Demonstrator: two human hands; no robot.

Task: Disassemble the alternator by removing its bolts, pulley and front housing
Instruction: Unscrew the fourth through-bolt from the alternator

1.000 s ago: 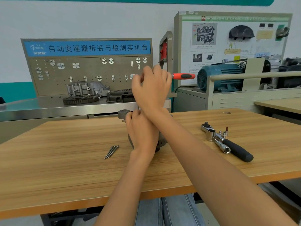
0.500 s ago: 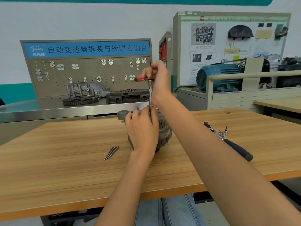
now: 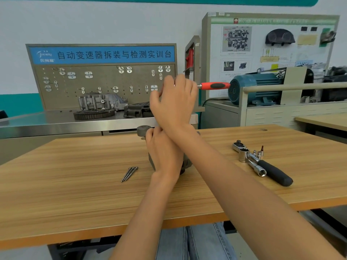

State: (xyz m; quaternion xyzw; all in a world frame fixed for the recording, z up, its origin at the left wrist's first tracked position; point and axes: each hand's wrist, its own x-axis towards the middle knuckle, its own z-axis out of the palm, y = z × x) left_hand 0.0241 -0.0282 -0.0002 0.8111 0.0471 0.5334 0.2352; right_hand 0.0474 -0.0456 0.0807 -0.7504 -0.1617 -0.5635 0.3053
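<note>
The grey alternator [image 3: 143,130] stands on the wooden table [image 3: 75,184], mostly hidden behind my hands; only a mounting lug and a dark lower edge show. My left hand [image 3: 163,152] grips its body from the near side. Above it, my right hand [image 3: 174,102] holds the head of a red-handled ratchet [image 3: 214,85], whose handle points right. The ratchet's shaft and the bolt under it are hidden by my right hand. Three long removed bolts [image 3: 129,173] lie together on the table to the left of the alternator.
A black-handled ratchet wrench [image 3: 262,164] with sockets and small bits [image 3: 258,152] lies at the right of the table. Behind stand a steel bench with gear parts [image 3: 97,107], a pegboard, and a blue motor [image 3: 251,89].
The ratchet handle has swung from pointing left, near the pegboard, back round to the right, as it pointed a second ago. My right hand turned with it; the left hand stayed on the alternator.
</note>
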